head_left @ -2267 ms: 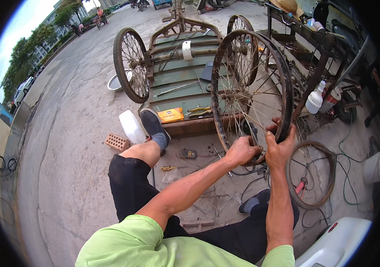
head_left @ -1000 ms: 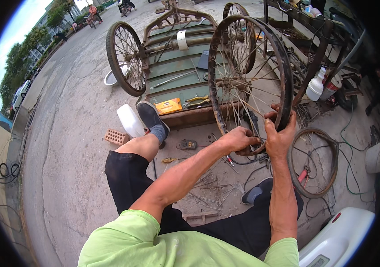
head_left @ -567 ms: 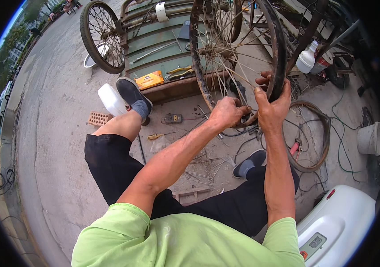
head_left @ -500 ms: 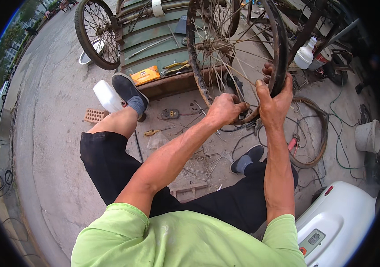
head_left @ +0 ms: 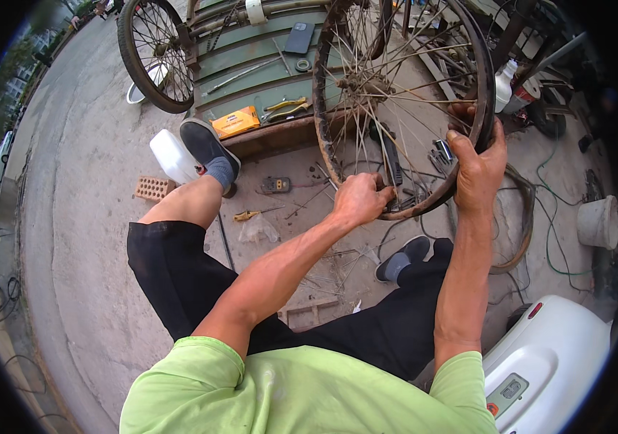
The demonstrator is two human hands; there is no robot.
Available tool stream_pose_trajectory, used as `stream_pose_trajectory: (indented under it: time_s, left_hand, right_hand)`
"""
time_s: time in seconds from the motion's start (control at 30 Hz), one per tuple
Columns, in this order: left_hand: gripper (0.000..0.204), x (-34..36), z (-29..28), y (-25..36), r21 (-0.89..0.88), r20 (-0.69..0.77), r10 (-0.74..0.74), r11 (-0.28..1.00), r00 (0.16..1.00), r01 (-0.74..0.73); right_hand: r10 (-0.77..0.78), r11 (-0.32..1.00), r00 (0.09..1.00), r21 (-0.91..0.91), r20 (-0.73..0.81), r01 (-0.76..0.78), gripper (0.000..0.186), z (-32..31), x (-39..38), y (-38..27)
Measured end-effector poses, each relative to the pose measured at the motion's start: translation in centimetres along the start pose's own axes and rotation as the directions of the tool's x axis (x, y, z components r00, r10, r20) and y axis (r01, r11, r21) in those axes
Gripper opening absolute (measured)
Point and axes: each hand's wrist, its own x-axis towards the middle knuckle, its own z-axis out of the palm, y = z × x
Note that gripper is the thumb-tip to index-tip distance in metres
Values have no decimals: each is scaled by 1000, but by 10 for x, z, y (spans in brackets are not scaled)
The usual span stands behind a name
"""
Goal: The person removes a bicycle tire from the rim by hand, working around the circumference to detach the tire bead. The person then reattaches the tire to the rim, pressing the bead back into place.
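Note:
A rusty spoked wheel [head_left: 321,123] stands upright in front of me, without a tyre on its rim. My right hand [head_left: 479,165] is closed around the rim's right side, thumb toward me, fingers partly hidden behind it. At the lower left of the rim, my left hand [head_left: 361,200] has thumb and fingers pinched together beside the spoke ends. What lies between those fingertips is too small to make out. Many thin spokes run from the rusty hub [head_left: 352,83] to the rim, some crossing at uneven angles.
Behind the wheel lies a green slatted cart bed [head_left: 244,87] with pliers [head_left: 285,107], an orange box [head_left: 235,121] and a phone [head_left: 299,38]. A multimeter [head_left: 275,185], screwdriver [head_left: 247,215] and brick [head_left: 155,189] lie on the ground. Right are a bucket [head_left: 598,223] and white scooter body [head_left: 547,362].
The wheel has shifted right and turned to face me more. My right hand moved right and slightly down with it; my left hand moved slightly left and down.

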Motion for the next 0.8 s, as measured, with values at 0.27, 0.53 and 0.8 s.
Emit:
stream_pose_trajectory:
  time_s: [0.27, 0.53, 0.8]
  left_hand:
    - [37, 36, -31, -24, -111, 122, 60, 993, 991, -46]
    - [34, 28, -23, -37, -433, 224, -101, 881, 969, 192]
    - [38, 11, -19, -29, -104, -274, -16, 994, 962, -13]
  right_hand:
    - [-59, 993, 993, -101, 102, 69, 49, 39, 0, 3]
    - [-105, 988, 989, -102, 107, 116, 46, 38, -5, 7]
    - [-66, 991, 994, -108, 93, 76, 47, 21, -8, 17]
